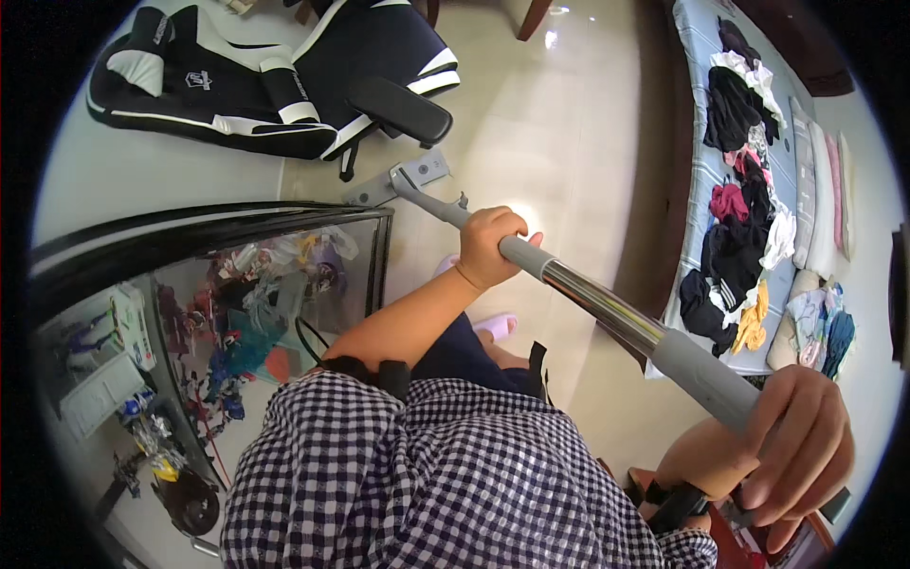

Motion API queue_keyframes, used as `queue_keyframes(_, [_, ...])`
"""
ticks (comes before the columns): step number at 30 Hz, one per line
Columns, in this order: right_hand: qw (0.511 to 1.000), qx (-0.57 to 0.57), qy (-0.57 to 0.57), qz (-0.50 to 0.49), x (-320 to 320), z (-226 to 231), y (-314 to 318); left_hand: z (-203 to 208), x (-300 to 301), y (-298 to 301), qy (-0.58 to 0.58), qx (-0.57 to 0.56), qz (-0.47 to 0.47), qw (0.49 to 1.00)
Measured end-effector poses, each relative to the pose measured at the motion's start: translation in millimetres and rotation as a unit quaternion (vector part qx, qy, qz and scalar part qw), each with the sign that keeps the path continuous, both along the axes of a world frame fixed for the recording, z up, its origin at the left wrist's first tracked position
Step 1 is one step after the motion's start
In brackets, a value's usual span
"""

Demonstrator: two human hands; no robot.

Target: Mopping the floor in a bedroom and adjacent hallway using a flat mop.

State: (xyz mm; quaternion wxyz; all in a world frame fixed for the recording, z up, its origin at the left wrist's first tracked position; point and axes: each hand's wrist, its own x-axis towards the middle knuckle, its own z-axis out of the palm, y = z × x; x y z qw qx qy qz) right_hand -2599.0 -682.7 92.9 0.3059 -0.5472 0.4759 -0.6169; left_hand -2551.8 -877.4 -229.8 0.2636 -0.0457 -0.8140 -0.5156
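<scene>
Grey-and-chrome mop pole (588, 294) is gripped by both hands, left hand (488, 247) mid-shaft, right hand (796, 446) at top; its head (403, 180) rests on cream floor (559, 123) beside black-and-white chair (275, 85).

1. Left hand (488, 245): fist closed, knuckles up, fingers curled over and thumb under what it grips; forearm bare, stretched forward, dark strap above the elbow.
2. Right hand (796, 453): lower and nearer the body, fingers wrapped downward over its grip, dark band at the wrist.
</scene>
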Motion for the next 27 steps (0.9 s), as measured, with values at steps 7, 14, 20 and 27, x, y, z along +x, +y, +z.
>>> queue_keyframes(7, [0.996,-0.043,0.069,-0.035,37.3,0.7,118.3,3.1,3.3,84.7,0.03,0.01,-0.081,0.996])
queue_keyframes(14, [0.946,-0.065,0.016,-0.318,138.8,13.2,196.7,21.1,56.1,179.1,-0.018,0.025,-0.173,0.984])
queue_keyframes(20, [0.907,-0.106,-0.036,-0.406,168.4,21.8,225.6,20.5,96.9,219.1,-0.072,0.019,-0.171,0.982])
queue_keyframes(27, [0.904,-0.109,-0.096,-0.403,199.8,7.9,226.1,11.5,150.1,209.7,-0.149,0.003,-0.18,0.972])
